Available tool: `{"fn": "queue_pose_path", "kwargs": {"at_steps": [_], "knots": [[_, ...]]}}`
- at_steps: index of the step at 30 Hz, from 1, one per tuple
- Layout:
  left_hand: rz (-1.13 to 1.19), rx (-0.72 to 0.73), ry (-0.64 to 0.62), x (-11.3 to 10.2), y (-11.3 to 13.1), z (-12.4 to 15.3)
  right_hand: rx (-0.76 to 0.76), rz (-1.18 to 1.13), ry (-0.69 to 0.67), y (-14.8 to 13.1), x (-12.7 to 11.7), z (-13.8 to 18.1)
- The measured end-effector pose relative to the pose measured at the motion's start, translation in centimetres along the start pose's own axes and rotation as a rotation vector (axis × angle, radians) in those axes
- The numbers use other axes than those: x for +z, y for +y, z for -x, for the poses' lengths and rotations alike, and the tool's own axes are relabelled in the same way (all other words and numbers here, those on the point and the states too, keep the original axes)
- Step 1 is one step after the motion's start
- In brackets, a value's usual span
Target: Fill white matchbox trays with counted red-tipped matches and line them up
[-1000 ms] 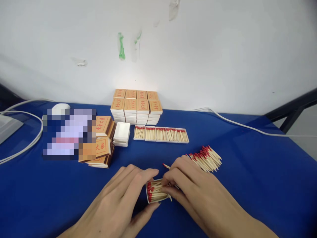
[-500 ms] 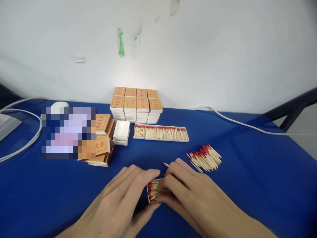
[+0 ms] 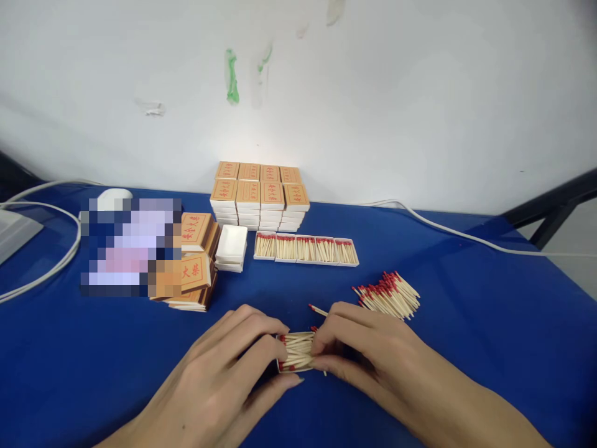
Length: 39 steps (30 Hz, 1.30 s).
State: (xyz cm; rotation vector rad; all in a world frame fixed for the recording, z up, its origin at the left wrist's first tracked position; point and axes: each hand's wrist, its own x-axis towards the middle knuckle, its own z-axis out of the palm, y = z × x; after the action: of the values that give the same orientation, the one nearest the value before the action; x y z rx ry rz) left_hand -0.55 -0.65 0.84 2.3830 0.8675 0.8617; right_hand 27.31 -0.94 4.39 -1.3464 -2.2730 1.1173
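Clasping a match-filled tray [image 3: 297, 371] at either end, the hands [image 3: 224, 370] rest before boxes [image 3: 198, 229] lettered 安全火柴.

Right of the match-tray row [image 3: 306, 249] I can steer a hand over blue table [image 3: 459, 280]; stacked matchboxes [image 3: 260, 195] block me behind its left half, white trays [image 3: 232, 244] on its left, the match pile [image 3: 392, 295] at its front right
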Motion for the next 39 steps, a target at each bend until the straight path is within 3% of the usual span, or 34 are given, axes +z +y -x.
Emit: {"fn": "queue_pose_path", "kwargs": {"at_steps": [4,13,19,26,31,39], "knots": [[0.045,-0.012,0.004,0.0,-0.1,0.0,0.011,-0.034,-0.008,0.4,0.2,-0.1],[0.054,-0.020,0.039,0.3,0.0,-0.1,-0.174,0.029,0.182,0.0,1.6,-0.7],[0.004,-0.021,0.111,0.4,0.1,-0.4,-0.193,0.047,0.220,-0.5,1.1,-0.9],[-0.004,0.004,0.110,0.5,-0.2,0.2,0.011,0.192,0.447,-0.2,0.4,-1.1],[-0.022,-0.018,0.109,0.1,0.0,0.0,0.110,0.273,0.422,0.4,0.8,-1.0],[-0.062,0.011,0.141,0.4,-0.2,-0.2,0.097,0.351,0.436,1.2,1.2,-1.0]]}}
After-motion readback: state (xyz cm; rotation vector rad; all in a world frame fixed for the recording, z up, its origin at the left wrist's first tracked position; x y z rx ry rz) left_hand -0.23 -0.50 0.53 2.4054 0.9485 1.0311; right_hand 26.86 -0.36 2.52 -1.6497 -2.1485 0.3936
